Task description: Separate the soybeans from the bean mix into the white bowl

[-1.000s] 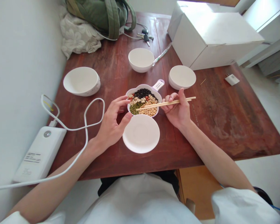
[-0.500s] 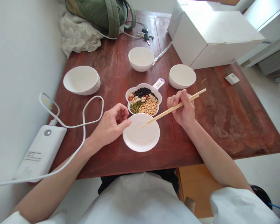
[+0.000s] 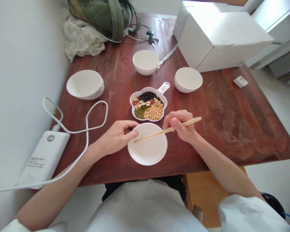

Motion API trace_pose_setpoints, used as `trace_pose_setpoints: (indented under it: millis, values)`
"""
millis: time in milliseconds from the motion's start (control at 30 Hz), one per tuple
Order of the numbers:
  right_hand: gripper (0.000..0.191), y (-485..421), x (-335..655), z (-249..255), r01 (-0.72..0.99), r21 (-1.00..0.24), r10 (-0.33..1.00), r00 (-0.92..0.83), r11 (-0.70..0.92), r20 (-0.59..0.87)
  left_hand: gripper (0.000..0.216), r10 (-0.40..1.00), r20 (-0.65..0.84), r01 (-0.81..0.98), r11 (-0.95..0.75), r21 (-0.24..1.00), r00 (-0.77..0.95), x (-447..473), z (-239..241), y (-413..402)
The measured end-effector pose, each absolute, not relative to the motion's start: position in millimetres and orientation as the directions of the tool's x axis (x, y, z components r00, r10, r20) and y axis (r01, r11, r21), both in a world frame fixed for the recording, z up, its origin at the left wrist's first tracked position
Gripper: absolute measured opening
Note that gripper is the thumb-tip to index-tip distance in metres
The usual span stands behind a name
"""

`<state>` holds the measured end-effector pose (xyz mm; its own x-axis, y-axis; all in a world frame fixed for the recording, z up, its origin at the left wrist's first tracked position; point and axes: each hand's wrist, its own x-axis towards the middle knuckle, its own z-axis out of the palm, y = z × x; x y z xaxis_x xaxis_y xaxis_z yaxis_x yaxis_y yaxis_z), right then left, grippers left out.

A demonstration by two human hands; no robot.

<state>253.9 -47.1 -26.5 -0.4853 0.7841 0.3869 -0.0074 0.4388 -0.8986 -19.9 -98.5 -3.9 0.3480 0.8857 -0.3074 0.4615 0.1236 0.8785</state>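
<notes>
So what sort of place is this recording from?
Probably a room in someone's home, though a small private workspace is possible: a worn reddish wooden table stands against a white wall, with a green backpack, loose keys and a power bank lying around it.

Domestic room, probably a home: a worn reddish-brown wooden table (image 3: 227, 141) against a plain white wall (image 3: 21, 80), holding an olive-green canvas backpack (image 3: 103, 16), metal keys (image 3: 149, 38) (personal belongings, not shop stock) and plain white ceramic bowls (image 3: 145, 62).
</notes>
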Motion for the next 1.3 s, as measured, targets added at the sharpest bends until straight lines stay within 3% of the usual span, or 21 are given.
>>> trace_pose_setpoints:
  millis: [100,200,300,500,700,967,1300]
  values:
    - [0.064,-52,252,-28,-0.083,-0.939,0.813,-0.479,0.333,0.331,0.036,0.804,-0.395,0.260,0.307,0.916,0.444,-21,-4,-97]
    - [0.057,-55,252,-29,-0.202,-0.952,0.851,-0.432,0.232,0.299,0.047,0.697,-0.469,0.084,0.511,0.856,0.542,-21,-5,-98]
    - [0.054,-53,253,-31,-0.300,-0.944,0.870,-0.417,0.140,0.262,0.053,0.596,-0.507,0.059,0.610,0.790,0.622,-19,-7,-100]
    - [0.059,-44,256,-34,-0.245,-0.966,0.840,-0.504,0.082,0.199,0.065,0.588,-0.387,0.098,0.462,0.882,0.710,-17,-10,-101]
    - [0.060,-43,249,-39,-0.235,-0.970,0.874,-0.457,0.062,0.167,0.050,0.707,-0.352,0.148,0.334,0.931,0.613,-14,-5,-102]
    - [0.061,-48,245,-42,-0.230,-0.971,0.884,-0.437,0.069,0.166,0.043,0.794,-0.324,0.352,0.149,0.924,0.514,-21,-5,-99]
    - [0.059,-45,245,-50,-0.237,-0.970,0.891,-0.426,0.058,0.158,0.042,0.841,-0.360,0.311,0.244,0.919,0.404,-24,-4,-97]
